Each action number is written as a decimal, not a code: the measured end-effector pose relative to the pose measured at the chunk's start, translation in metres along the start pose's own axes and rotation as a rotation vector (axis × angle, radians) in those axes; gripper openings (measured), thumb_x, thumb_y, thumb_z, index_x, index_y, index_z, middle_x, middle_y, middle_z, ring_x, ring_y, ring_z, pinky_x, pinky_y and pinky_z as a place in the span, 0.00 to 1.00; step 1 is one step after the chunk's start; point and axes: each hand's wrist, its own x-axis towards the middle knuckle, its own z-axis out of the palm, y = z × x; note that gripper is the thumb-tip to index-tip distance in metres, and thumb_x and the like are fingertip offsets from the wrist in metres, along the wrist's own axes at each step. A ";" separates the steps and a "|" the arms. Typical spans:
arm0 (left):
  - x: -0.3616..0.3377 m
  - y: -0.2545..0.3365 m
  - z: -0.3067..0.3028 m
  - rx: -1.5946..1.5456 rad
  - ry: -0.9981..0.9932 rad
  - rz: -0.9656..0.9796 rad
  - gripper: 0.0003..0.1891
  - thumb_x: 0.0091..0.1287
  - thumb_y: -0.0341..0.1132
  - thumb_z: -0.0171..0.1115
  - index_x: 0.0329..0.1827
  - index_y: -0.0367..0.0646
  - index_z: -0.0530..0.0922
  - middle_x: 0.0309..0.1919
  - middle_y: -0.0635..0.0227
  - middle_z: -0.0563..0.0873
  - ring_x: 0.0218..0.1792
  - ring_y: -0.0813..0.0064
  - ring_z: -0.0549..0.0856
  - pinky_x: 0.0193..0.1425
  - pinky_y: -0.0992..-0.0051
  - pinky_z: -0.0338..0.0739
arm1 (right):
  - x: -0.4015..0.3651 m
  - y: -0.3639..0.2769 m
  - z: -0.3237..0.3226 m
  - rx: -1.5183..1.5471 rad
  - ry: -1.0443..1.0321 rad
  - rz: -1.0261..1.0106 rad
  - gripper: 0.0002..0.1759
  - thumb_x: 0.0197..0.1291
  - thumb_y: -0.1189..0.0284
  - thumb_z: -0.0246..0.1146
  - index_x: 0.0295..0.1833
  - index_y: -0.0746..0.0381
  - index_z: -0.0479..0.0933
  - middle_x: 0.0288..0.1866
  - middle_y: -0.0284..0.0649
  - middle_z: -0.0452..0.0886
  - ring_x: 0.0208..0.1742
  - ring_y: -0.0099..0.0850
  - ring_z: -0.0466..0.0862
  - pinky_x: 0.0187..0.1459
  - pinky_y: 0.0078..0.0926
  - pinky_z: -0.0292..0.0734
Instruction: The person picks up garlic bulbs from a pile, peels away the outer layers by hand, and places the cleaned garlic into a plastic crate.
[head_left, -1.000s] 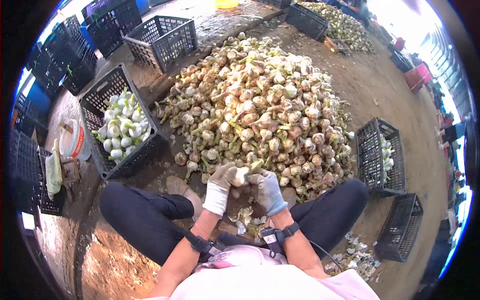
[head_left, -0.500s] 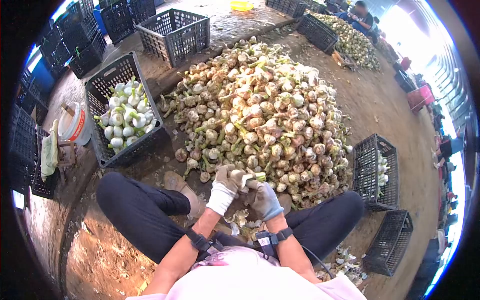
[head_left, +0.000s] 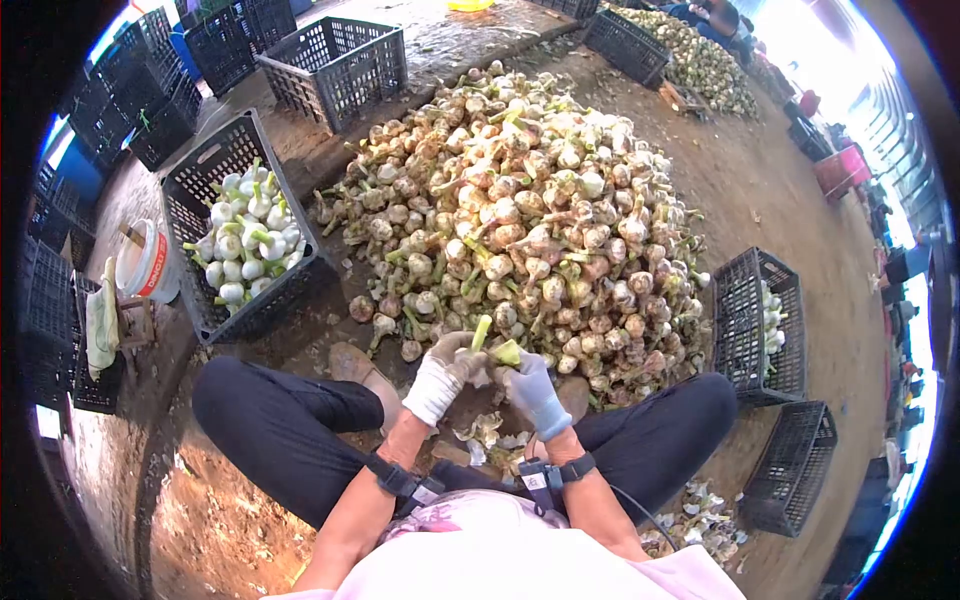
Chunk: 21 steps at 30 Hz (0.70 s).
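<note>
My left hand [head_left: 445, 368], in a soiled white glove, is closed around a garlic bulb whose green stem [head_left: 482, 331] points upward; most of the bulb is hidden by the fingers. Close beside it, my right hand [head_left: 530, 388], also gloved, pinches a yellow-green strip of garlic skin [head_left: 507, 352]. Both hands are above the gap between my bent knees. Just beyond them rises a big heap of unpeeled garlic [head_left: 540, 220] with dirty skins and short stems. Peeled-off skins [head_left: 486, 432] lie on the ground below the hands.
A black crate [head_left: 265, 125] of clean white garlic [head_left: 250, 240] stands left, near a white bucket [head_left: 148, 262]. Another black crate [head_left: 745, 330] with some garlic is right, above a further crate [head_left: 790, 470]. An open crate [head_left: 340, 75] stands behind. A person [head_left: 715, 22] sits by a farther heap.
The stem has swung from lying sideways to upright in my left hand. My right hand has drawn slightly away, with a green strip of skin in its fingers. The view has shifted slightly.
</note>
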 end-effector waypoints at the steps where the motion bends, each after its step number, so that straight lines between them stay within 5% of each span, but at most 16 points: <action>1: 0.002 -0.002 -0.003 -0.113 -0.020 -0.096 0.11 0.60 0.30 0.61 0.45 0.36 0.76 0.30 0.72 0.81 0.32 0.83 0.78 0.38 0.82 0.73 | -0.001 -0.003 0.000 -0.112 -0.026 -0.082 0.10 0.54 0.80 0.57 0.41 0.67 0.79 0.31 0.31 0.80 0.31 0.18 0.74 0.34 0.16 0.69; 2: 0.002 -0.004 -0.005 -0.228 -0.040 -0.193 0.12 0.60 0.31 0.62 0.44 0.36 0.76 0.30 0.72 0.81 0.31 0.83 0.78 0.37 0.82 0.73 | -0.003 -0.005 -0.001 -0.225 -0.052 -0.163 0.10 0.53 0.82 0.57 0.41 0.67 0.79 0.32 0.33 0.81 0.32 0.19 0.75 0.36 0.17 0.70; 4: 0.000 -0.005 -0.003 -0.407 0.034 -0.162 0.11 0.59 0.31 0.63 0.42 0.36 0.77 0.29 0.72 0.82 0.29 0.83 0.78 0.34 0.82 0.73 | 0.002 -0.002 -0.014 -0.072 -0.032 0.001 0.08 0.54 0.79 0.57 0.38 0.67 0.80 0.31 0.35 0.82 0.31 0.20 0.77 0.36 0.18 0.71; 6: 0.005 -0.015 -0.007 -0.325 0.029 -0.123 0.10 0.59 0.32 0.64 0.40 0.37 0.78 0.30 0.71 0.82 0.29 0.83 0.79 0.33 0.82 0.73 | 0.006 -0.003 -0.022 0.271 -0.023 0.136 0.08 0.54 0.77 0.58 0.37 0.69 0.79 0.30 0.35 0.81 0.29 0.21 0.77 0.34 0.18 0.72; 10: 0.002 -0.004 -0.012 -0.315 0.038 -0.175 0.12 0.57 0.33 0.66 0.40 0.37 0.78 0.32 0.70 0.83 0.32 0.80 0.81 0.37 0.79 0.75 | 0.017 0.021 -0.023 0.270 0.087 0.217 0.08 0.53 0.76 0.55 0.33 0.69 0.78 0.33 0.41 0.83 0.32 0.32 0.82 0.33 0.25 0.75; 12: -0.005 -0.002 -0.011 -0.797 -0.074 -0.245 0.14 0.56 0.35 0.67 0.41 0.37 0.78 0.34 0.66 0.83 0.34 0.74 0.82 0.40 0.75 0.77 | 0.025 0.049 -0.018 -0.647 0.174 -0.022 0.08 0.50 0.76 0.55 0.32 0.64 0.80 0.30 0.52 0.80 0.32 0.46 0.81 0.34 0.34 0.76; 14: -0.005 0.002 -0.008 -0.831 -0.057 -0.250 0.15 0.55 0.36 0.67 0.42 0.37 0.77 0.36 0.63 0.83 0.36 0.69 0.83 0.42 0.73 0.78 | 0.017 0.055 -0.010 -0.975 -0.201 0.074 0.08 0.48 0.73 0.56 0.32 0.62 0.81 0.31 0.51 0.80 0.35 0.45 0.81 0.37 0.35 0.76; 15: -0.002 0.001 -0.009 -0.923 -0.056 -0.245 0.15 0.56 0.35 0.67 0.42 0.36 0.77 0.37 0.62 0.83 0.38 0.68 0.83 0.44 0.72 0.79 | 0.011 0.058 -0.005 -0.978 -0.203 0.070 0.08 0.48 0.73 0.56 0.32 0.62 0.81 0.31 0.51 0.80 0.35 0.45 0.81 0.37 0.35 0.76; 17: 0.003 -0.007 -0.016 -0.897 0.080 -0.210 0.15 0.56 0.33 0.65 0.44 0.36 0.76 0.40 0.59 0.82 0.41 0.65 0.83 0.45 0.68 0.80 | 0.001 0.066 0.001 -1.021 -0.665 0.024 0.15 0.44 0.71 0.57 0.40 0.63 0.79 0.34 0.52 0.80 0.37 0.48 0.81 0.42 0.37 0.75; 21: 0.011 -0.029 -0.030 -1.050 0.263 -0.305 0.15 0.57 0.33 0.64 0.46 0.38 0.76 0.41 0.57 0.82 0.42 0.63 0.82 0.41 0.63 0.81 | 0.001 0.011 0.007 -0.822 -0.694 0.254 0.17 0.46 0.70 0.57 0.44 0.63 0.78 0.34 0.51 0.81 0.36 0.43 0.82 0.39 0.31 0.74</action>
